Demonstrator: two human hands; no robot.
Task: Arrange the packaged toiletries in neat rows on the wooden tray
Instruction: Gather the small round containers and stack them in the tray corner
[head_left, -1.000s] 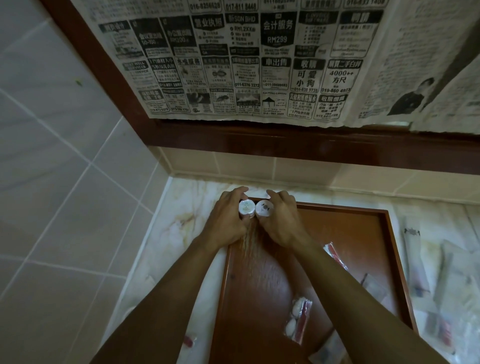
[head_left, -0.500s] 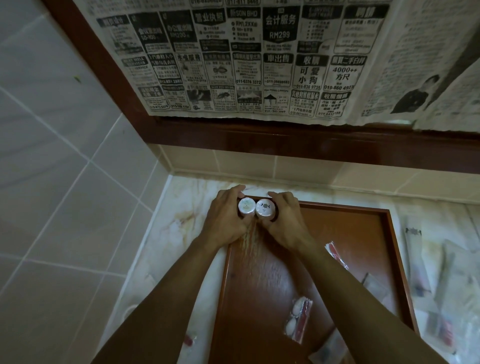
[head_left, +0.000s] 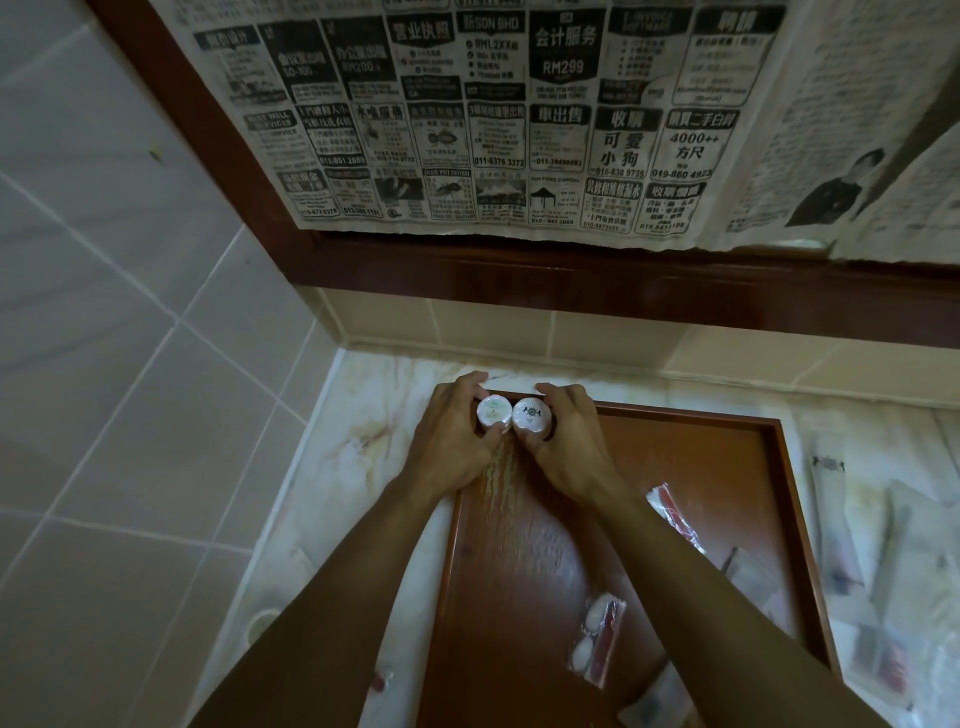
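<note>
Barely shifted, left hand (head_left: 451, 441) and right hand (head_left: 566, 441) each grip an upright round-capped bottle, touching, in the tray's (head_left: 779, 467) far-left corner.

Two white-capped bottles held side by side at the wooden tray's far left corner.

The left hand (head_left: 451, 441) gripped one small bottle (head_left: 493, 414), the right hand (head_left: 566, 441) the other bottle (head_left: 531, 414), caps touching; packets (head_left: 597, 642) lay on the wooden tray (head_left: 769, 519), more on the tabletop (head_left: 363, 415).
</note>
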